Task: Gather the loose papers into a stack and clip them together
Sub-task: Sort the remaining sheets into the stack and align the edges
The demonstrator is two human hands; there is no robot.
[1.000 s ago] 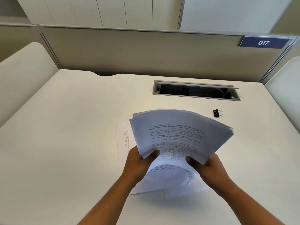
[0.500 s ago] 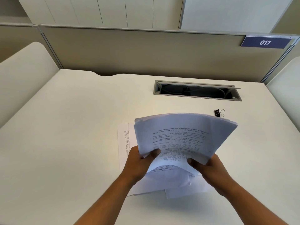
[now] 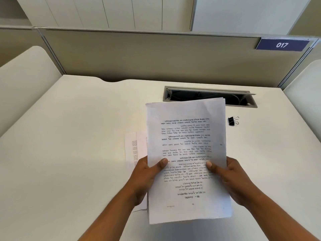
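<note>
A stack of printed white papers [image 3: 187, 146] is held upright-ish above the white desk [image 3: 69, 136], text upside down to me. My left hand [image 3: 147, 176] grips its left edge with the thumb on the top sheet. My right hand [image 3: 231, 180] grips the right edge the same way. Loose sheets [image 3: 133, 148] still lie flat on the desk, peeking out to the left of the stack and under my left hand. A black binder clip [image 3: 232, 121] rests on the desk to the right of the stack's top, apart from it.
An open cable tray slot [image 3: 243, 100] is set in the desk behind the papers. A beige partition [image 3: 156, 56] with a blue "017" label [image 3: 282, 45] closes off the back. Rounded side panels [image 3: 26, 80] stand at left and right.
The sheets were fanned and tilted to the right; now they stand squared into one straight stack, raised nearer to me. Both hands slid to the stack's side edges.
</note>
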